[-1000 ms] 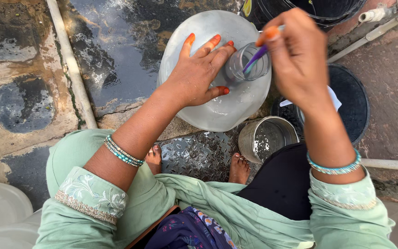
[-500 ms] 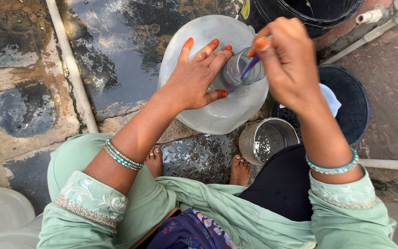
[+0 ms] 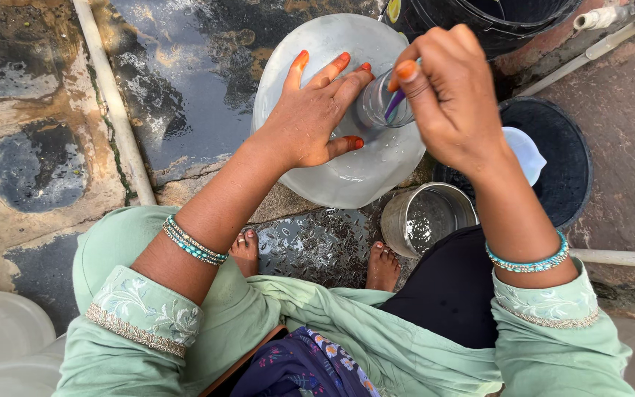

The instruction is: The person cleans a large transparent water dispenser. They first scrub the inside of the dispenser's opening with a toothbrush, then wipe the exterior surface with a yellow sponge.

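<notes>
A large translucent water jug (image 3: 347,169) stands upright on the wet ground in front of me, seen from above. My left hand (image 3: 310,117) lies flat on its shoulder, fingers spread, touching the jug's neck (image 3: 380,106). My right hand (image 3: 450,95) is above the neck, fingers closed on a thin purple-handled tool (image 3: 393,103) that goes down into the opening. The tool's lower end is hidden inside the jug.
A steel cup (image 3: 426,218) with water stands by my right foot. A black tub (image 3: 560,162) holding a white scoop (image 3: 523,151) sits to the right, a black bucket (image 3: 494,18) behind it. A white pipe (image 3: 115,110) runs along the wet stone floor; pale containers (image 3: 1,345) sit lower left.
My right hand has shifted slightly left and down over the jug's neck with the purple tool. The left hand stays on the jug's shoulder.
</notes>
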